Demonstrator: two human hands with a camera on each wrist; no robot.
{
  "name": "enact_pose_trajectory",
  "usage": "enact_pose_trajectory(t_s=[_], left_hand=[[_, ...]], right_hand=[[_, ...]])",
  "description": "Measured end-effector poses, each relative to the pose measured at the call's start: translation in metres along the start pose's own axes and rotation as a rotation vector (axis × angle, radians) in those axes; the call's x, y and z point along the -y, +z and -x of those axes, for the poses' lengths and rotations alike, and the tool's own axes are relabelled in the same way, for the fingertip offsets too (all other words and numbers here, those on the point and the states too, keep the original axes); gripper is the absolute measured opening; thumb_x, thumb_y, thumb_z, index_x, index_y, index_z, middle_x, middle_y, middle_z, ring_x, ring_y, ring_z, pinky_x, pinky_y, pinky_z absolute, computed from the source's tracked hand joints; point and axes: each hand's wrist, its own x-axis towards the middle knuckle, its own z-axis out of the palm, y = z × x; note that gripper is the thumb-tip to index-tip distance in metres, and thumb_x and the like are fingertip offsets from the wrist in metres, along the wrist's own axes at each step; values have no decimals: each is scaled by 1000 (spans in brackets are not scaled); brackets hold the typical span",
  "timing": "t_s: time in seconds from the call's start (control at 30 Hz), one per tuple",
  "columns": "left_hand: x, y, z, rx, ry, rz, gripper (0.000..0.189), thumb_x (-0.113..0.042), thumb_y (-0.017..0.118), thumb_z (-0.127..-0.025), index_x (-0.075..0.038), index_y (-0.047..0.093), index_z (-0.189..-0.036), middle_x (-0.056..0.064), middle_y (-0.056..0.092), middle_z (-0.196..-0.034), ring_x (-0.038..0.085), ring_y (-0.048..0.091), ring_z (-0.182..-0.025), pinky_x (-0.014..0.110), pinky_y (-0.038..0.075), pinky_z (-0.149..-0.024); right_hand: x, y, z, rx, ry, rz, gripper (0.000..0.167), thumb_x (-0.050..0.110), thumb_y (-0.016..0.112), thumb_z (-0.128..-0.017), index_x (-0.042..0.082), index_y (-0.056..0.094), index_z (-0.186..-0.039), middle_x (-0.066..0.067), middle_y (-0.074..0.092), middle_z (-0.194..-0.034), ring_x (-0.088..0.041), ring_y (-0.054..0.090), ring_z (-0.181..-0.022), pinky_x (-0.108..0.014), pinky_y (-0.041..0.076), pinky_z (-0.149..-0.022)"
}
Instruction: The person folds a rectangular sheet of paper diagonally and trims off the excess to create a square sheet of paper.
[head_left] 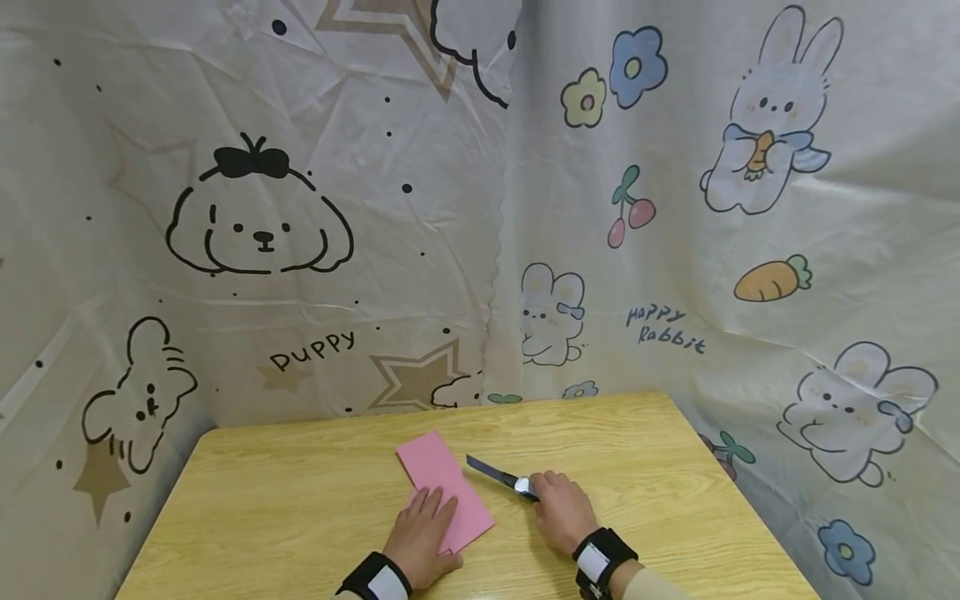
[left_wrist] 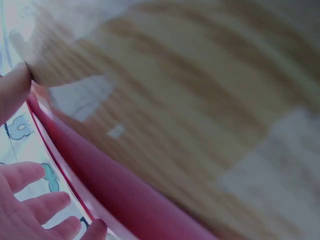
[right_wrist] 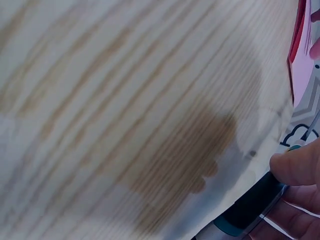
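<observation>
A folded piece of pink paper (head_left: 429,458) lies slantwise on the wooden table. My left hand (head_left: 422,537) rests on its lower left part with the fingers extended and the thumb by the bottom edge. From the left wrist, the fold of the paper (left_wrist: 105,172) gapes a little between its layers. To the right of it, my right hand (head_left: 564,510) grips a utility knife (head_left: 522,487) by its handle. Its long blade is out and points up and left toward the paper, a small gap apart. In the right wrist view, fingers and thumb wrap the dark knife handle (right_wrist: 252,202).
The light wooden tabletop (head_left: 285,500) ends at a back edge against a printed cloth (head_left: 360,167) with puppy and rabbit drawings. Cloth also hangs along both sides. A black strap band (head_left: 603,557) is on each wrist.
</observation>
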Motion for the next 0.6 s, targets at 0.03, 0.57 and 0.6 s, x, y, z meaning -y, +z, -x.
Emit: enact_pose_trajectory(t_s=[0.03,0.57,0.6], left_hand=[[1,0,0,13,-10,3,83,-46,81,-74,-3,51,-138,27,44,-142,49,35,-131,63,37,-98],[20,-3,-1,-51,-47,-39,83,-47,81,-70,-5,53,-136,24,45,-141,47,36,-132,64,36,-97],[20,-3,-1,-53,-33,-30,84,-46,82,-70,-4,53,-136,25,45,-141,47,36,-133,63,35,-100]], right_hand=[[1,0,0,6,-2,-3,32,7,76,-76,7,66,-106,0,61,-86,-18,59,-77,-35,49,-65],[13,-6,6,101,-98,-37,32,10,72,-79,10,66,-111,3,61,-91,-14,57,-79,-33,49,-68],[14,-6,6,104,-102,-33,32,11,72,-79,10,66,-111,3,61,-90,-13,57,-79,-33,49,-68]])
